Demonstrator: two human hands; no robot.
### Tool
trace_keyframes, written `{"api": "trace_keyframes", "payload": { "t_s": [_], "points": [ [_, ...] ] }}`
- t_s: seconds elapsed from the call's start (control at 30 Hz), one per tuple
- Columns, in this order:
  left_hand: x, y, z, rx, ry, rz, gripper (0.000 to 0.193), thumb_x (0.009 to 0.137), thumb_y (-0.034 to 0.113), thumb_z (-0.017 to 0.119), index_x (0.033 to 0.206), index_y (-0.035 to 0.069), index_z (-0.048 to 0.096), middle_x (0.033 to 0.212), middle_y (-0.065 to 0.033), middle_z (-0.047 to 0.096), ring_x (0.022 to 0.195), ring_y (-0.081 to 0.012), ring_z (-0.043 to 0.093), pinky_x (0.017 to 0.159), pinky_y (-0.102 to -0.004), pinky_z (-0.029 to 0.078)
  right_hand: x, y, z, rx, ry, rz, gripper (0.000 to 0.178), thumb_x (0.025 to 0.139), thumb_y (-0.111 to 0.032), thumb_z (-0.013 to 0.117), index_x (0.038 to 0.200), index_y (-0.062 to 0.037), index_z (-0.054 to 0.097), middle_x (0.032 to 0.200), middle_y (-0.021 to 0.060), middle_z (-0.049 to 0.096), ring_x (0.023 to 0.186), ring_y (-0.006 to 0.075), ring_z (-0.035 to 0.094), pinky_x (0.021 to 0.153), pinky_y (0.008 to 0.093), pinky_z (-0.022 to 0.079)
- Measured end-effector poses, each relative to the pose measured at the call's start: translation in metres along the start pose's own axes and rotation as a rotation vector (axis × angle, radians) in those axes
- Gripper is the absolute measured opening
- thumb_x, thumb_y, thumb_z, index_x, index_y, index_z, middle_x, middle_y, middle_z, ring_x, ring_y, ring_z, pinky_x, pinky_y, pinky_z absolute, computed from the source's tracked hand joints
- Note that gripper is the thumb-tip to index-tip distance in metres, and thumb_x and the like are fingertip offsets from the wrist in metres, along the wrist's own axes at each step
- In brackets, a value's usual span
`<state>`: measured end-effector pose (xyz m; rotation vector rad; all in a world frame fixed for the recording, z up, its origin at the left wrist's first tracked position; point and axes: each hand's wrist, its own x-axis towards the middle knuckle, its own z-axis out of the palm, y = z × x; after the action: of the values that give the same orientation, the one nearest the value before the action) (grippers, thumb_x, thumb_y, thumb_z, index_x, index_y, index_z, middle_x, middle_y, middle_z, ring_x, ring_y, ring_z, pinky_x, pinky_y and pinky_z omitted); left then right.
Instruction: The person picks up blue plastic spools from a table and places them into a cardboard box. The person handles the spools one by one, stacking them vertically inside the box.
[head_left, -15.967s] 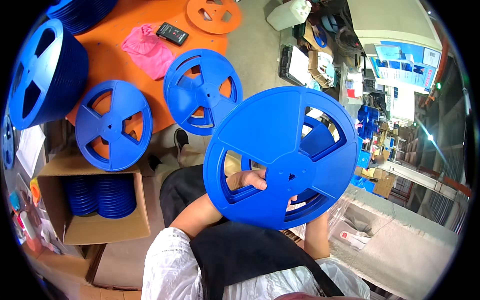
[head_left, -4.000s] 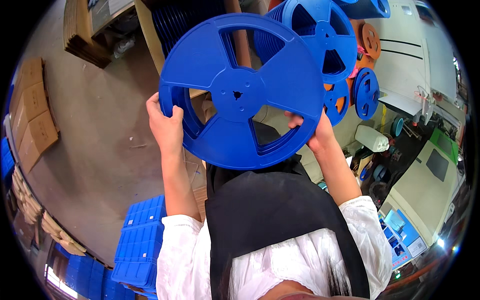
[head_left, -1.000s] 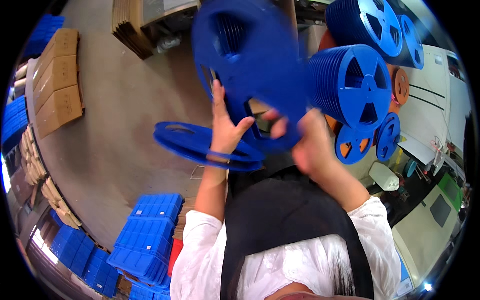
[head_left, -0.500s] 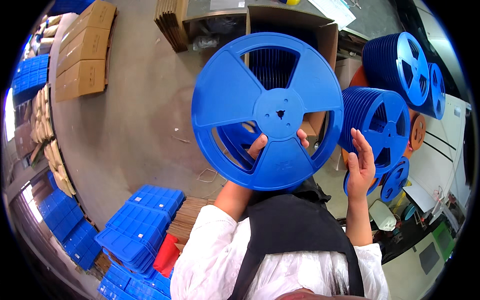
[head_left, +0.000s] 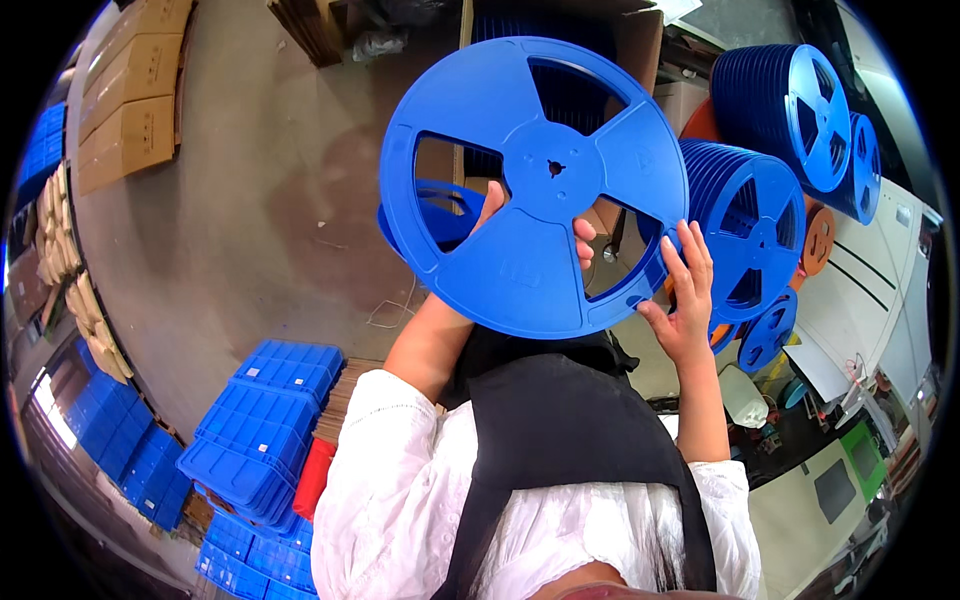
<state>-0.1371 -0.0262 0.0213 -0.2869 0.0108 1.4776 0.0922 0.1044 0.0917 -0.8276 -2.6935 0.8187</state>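
Note:
A large blue plastic reel point(head_left: 520, 270) with three openings round its hub faces up before my chest. My left hand point(head_left: 489, 207) grips it from underneath; the thumb shows through one opening and fingertips through another, while the palm is hidden. At the right rim, my right hand point(head_left: 684, 300) has its thumb on the face and its fingers curved along the outer edge. Part of another blue reel point(head_left: 440, 215) shows behind and past the left rim; what supports it is hidden. Beyond the held reel stands an open cardboard box point(head_left: 640, 45) with more blue reels inside.
Stacked blue reels point(head_left: 760, 235) lie on their sides to my right, with another stack point(head_left: 822, 118) behind. An orange reel point(head_left: 818, 240) sits among them. Blue plastic crates point(head_left: 250, 430) stand at lower left. Taped cartons point(head_left: 130, 135) are at far left.
The held reel has turned clockwise. My right hand has moved left from the air beside it onto its rim. The left hand still holds it, and the whole view has shifted slightly.

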Motion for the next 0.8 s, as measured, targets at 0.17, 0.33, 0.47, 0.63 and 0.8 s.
{"api": "trace_keyframes", "payload": {
  "t_s": [0.17,0.33,0.47,0.63,0.8],
  "points": [
    [0.007,0.004,-0.003,-0.044,-0.027,-0.02,0.089,0.089,0.073,0.041,0.145,0.005,0.036,0.121,-0.0266,0.057,0.106,-0.0364,0.064,0.097,-0.0491,0.051,0.016,-0.004,-0.006,-0.087,-0.077,-0.092,0.072,0.084,-0.066,0.056,0.132,-0.0115,0.059,0.147,0.0147,0.044,0.141,0.037,0.032,0.115,0.0514,0.021],
    [0.006,0.011,-0.011,0.003,0.032,-0.033,0.086,0.091,0.072,0.037,0.144,0.003,0.038,0.122,-0.0275,0.056,0.106,-0.0382,0.064,0.096,-0.0489,0.051,0.03,-0.01,-0.007,-0.257,-0.228,-0.313,0.066,0.081,-0.063,0.058,0.118,-0.0089,0.064,0.136,0.013,0.055,0.137,0.0337,0.04,0.114,0.0564,0.02],
    [-0.007,0.014,-0.004,0.167,0.196,-0.119,0.084,0.093,0.069,0.034,0.144,0.002,0.039,0.129,-0.0291,0.053,0.11,-0.0395,0.062,0.096,-0.0497,0.051,0.03,-0.011,0.001,0.073,-0.277,-0.377,0.043,0.078,-0.046,0.068,0.088,-0.0051,0.062,0.086,0.0093,0.063,0.088,0.0306,0.064,0.082,0.0428,0.052],
    [-0.057,0.026,-0.056,0.297,0.262,-0.213,0.084,0.095,0.069,0.024,0.151,0.006,0.025,0.135,-0.0314,0.049,0.119,-0.0421,0.056,0.1,-0.0517,0.047,0.025,0.013,0.046,0.799,0.058,0.744,0.035,0.097,-0.034,0.05,0.085,-0.0024,0.06,0.068,0.0088,0.057,0.054,0.0175,0.056,0.057,0.0296,0.047],
    [-0.085,0.03,-0.075,0.346,0.404,-0.074,0.085,0.095,0.066,0.033,0.154,0.007,0.017,0.138,-0.0286,0.047,0.121,-0.0416,0.055,0.101,-0.0535,0.046,0.12,0.061,0.146,1.345,0.486,1.099,0.047,0.103,-0.047,0.04,0.088,-0.0038,0.053,0.062,0.0046,0.048,0.047,0.0141,0.043,0.052,0.0298,0.045]
  ]
}}
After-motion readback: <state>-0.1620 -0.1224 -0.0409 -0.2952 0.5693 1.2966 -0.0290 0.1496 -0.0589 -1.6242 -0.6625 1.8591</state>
